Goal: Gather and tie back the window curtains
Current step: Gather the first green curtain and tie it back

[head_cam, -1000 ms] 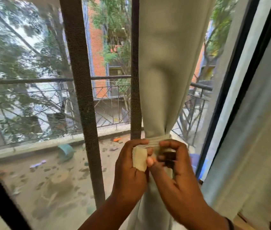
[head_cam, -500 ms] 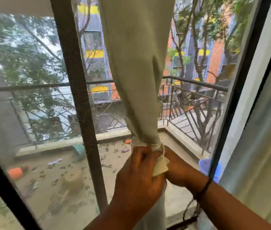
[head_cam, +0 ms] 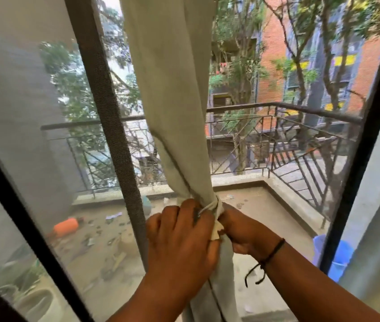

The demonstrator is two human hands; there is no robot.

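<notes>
Currently left hand and right hand both grip the tieback cinching the beige curtain; no readable writing.

Pale green curtain gathered, hanging upright, cinched by matching tieback

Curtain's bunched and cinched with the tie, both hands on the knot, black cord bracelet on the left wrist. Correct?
Nearly. The head view shows the curtain bunched and cinched by the tie, with the left hand and right hand both at the knot. But the black cord bracelet is on the right wrist, not the left.
</notes>
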